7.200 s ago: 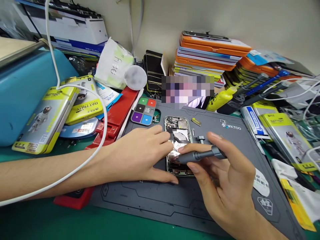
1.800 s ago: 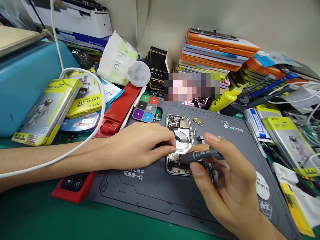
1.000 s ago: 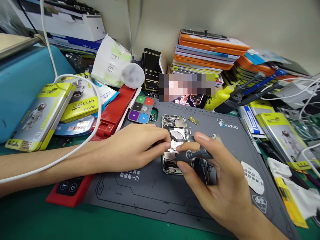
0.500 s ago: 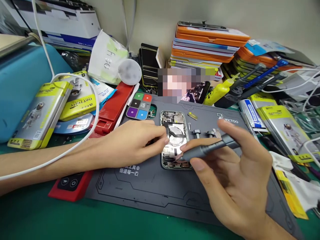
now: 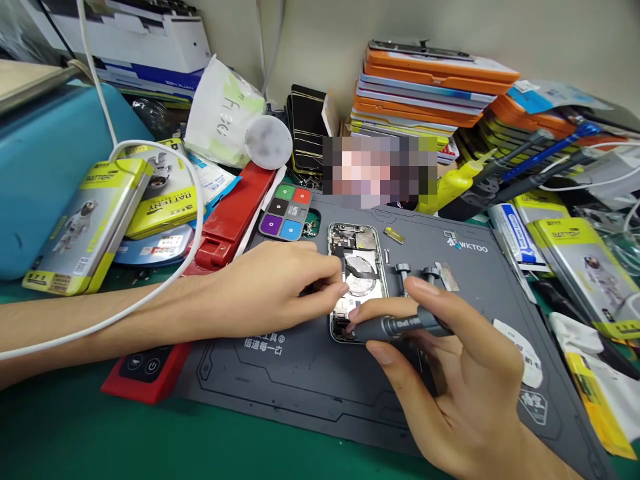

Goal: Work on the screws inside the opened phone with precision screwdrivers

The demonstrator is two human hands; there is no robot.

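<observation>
While a grey screwdriver (image 5: 387, 328) is gripped by the right hand (image 5: 460, 367), an opened phone (image 5: 361, 263) is seen in the head view, laid flat on the dark mat (image 5: 300, 393) on the green table (image 5: 240, 450). The phone's long axis is pointed away from the person, and its near end is partly covered by the right hand's fingers, from which the rest of the phone is stretched forward. The handle is pinched between thumb and fingers, with the index finger set toward its back end; its front end is brought over the phone's near end, to which the right hand is closer. The left hand (image 5: 295, 283) is placed at the phone's left edge, fingers curled; whether anything is held there cannot be told.
</observation>
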